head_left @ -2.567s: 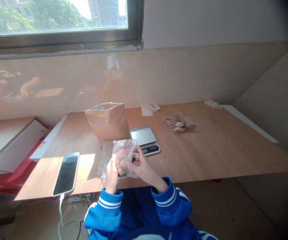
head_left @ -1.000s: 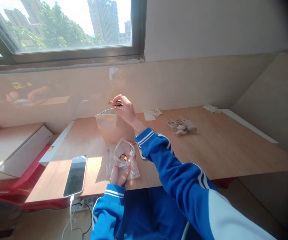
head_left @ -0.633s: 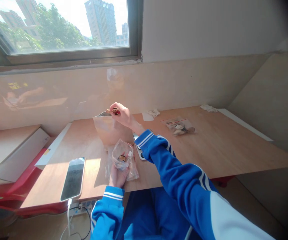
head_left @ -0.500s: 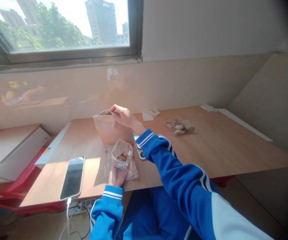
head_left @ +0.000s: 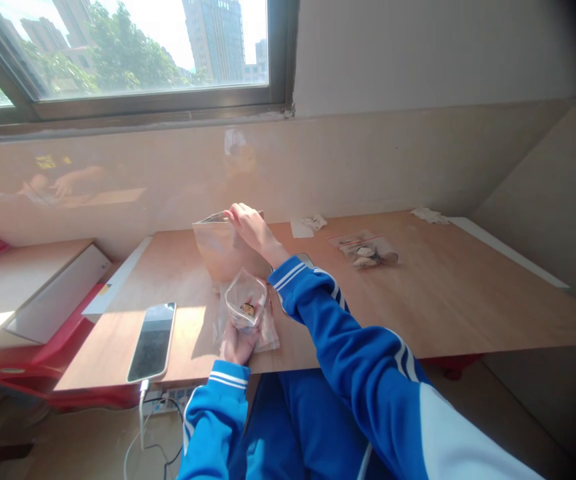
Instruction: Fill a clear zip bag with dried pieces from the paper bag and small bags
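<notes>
Right fingers: right hand [head_left: 249,225] dips into mouth of brown pouch [head_left: 218,250]; closed or apart, cannot tell
Left fingers: left hand [head_left: 238,343] clamped on small clear bag [head_left: 246,308], mouth up
Spill risk: loose grip may tip bag, scattering pieces near phone [head_left: 152,341]
Pouch risk: wrist could topple it

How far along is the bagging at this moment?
Done: one sealed clear bag of pieces lies at the far side of the table. In hand: the left hand holds a small clear bag open, with few pieces in it; the right hand is at the mouth of the brown pouch. Left: this bag is mostly unfilled and unsealed.
</notes>
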Motion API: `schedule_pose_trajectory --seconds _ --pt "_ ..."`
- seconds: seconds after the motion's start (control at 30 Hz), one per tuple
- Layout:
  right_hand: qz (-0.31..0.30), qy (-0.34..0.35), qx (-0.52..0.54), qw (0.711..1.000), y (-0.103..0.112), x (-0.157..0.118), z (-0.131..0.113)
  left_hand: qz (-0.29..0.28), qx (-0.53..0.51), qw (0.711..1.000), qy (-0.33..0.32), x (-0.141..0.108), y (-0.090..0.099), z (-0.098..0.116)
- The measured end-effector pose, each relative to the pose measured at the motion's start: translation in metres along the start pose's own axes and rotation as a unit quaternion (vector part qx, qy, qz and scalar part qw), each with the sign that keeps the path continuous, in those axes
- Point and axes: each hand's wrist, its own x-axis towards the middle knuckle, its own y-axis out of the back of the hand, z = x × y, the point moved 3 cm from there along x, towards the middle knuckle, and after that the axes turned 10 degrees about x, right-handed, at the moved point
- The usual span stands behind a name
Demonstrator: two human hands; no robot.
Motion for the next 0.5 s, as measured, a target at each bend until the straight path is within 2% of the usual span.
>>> schedule_pose_trajectory --seconds 0.07,0.13,0.2,0.27,0.3,0.37,0.43,0.5 --pt "0.009 0.025 0.004 1.000 0.004 -0.002 -0.003 -0.004 0.003 1.000 0.002 -0.002 0.000 0.001" --pt "0.051 0.042 0.045 0.997 0.014 -0.011 -0.009 -0.009 0.004 1.000 -0.003 -0.004 0.001 0.002" --pt "0.104 0.042 0.120 0.986 0.027 -0.028 -0.019 -0.016 0.005 1.000 -0.009 -0.006 0.003 0.004" --pt "0.107 0.017 0.219 0.970 0.039 -0.053 -0.029 -0.030 0.012 0.999 -0.008 -0.007 0.005 0.004" --pt "0.083 0.001 0.274 0.958 0.042 -0.067 -0.034 -0.034 0.017 0.999 -0.005 -0.008 0.006 0.004" --pt "-0.018 -0.033 0.342 0.939 0.043 -0.095 -0.042 -0.021 0.026 0.999 0.001 -0.007 0.010 0.003" --pt "-0.147 -0.057 0.349 0.924 0.036 -0.119 -0.046 0.012 0.025 1.000 0.002 -0.005 0.013 0.001" --pt "-0.240 -0.074 0.309 0.917 0.025 -0.137 -0.044 0.032 0.015 0.999 0.004 -0.001 0.014 -0.001"
